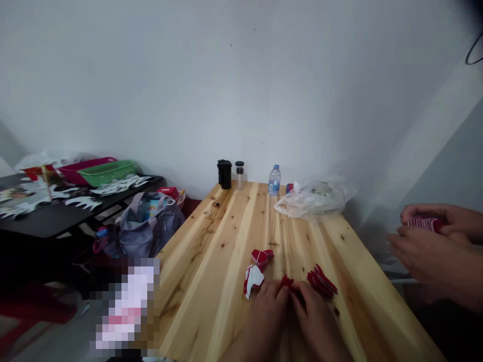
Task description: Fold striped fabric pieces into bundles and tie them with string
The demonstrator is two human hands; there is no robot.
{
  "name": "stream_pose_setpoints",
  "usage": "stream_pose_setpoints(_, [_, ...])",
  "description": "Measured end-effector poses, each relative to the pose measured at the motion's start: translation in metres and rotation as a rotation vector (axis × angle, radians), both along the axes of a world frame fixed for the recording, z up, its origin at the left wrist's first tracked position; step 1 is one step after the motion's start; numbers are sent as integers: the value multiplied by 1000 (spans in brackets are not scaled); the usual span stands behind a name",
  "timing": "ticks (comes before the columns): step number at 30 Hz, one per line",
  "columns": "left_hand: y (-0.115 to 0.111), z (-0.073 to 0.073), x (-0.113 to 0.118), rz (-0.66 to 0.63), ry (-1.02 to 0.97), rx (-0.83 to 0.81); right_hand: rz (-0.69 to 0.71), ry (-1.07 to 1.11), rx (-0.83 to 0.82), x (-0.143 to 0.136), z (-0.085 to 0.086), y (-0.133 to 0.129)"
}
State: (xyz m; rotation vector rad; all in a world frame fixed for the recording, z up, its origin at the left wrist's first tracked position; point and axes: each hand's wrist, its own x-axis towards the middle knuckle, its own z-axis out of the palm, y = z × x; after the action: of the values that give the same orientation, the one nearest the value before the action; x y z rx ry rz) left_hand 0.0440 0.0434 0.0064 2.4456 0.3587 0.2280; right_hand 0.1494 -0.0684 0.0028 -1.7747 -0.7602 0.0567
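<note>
The small dark-red cut piece (287, 281) shows a jagged upper edge (what lies under the fingertips is hidden) and sits at the near end of the pale striped wooden table (234, 226). The left hand (268, 301) pinches it from the left, fingers bent, and the right hand (307, 304) grasps it from the right, thumb and fingertips closed in.

Just left of the hands lies a white piece with dark-red edges (254, 280), its outline curved and uneven. Beyond it, farther from the person, rests a small stack of dark-red rounded pieces with pale lines (261, 257). Right of the hands is a fanned pile of dark-red pieces with wavy edges (321, 281).

At the far right, another person's hands (433, 241) hold a red-and-white striped stack (424, 223) (slightly blurred), well apart from the held piece.
</note>
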Motion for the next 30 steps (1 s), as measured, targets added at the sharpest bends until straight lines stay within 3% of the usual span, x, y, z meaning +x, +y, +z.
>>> stream_pose_setpoints(5, [6, -4, -6, -66, 1, 16, 77, 10, -33, 2, -3, -10])
stream_pose_setpoints(10, [12, -8, -11, -128, -104, -59, 149, -85, -173, -2, -9, -12])
stream_pose_setpoints(18, [15, -8, -13, -101, -96, -8, 148, -80, -188, -8, -7, -11])
stream_pose_setpoints(24, [11, -9, -11, -108, -15, 100, 141, -18, -74, -9, 1, -13])
stream_pose_setpoints(30, [13, -3, -10, -144, -44, 120, 15, 89, 40, -8, 0, -14])
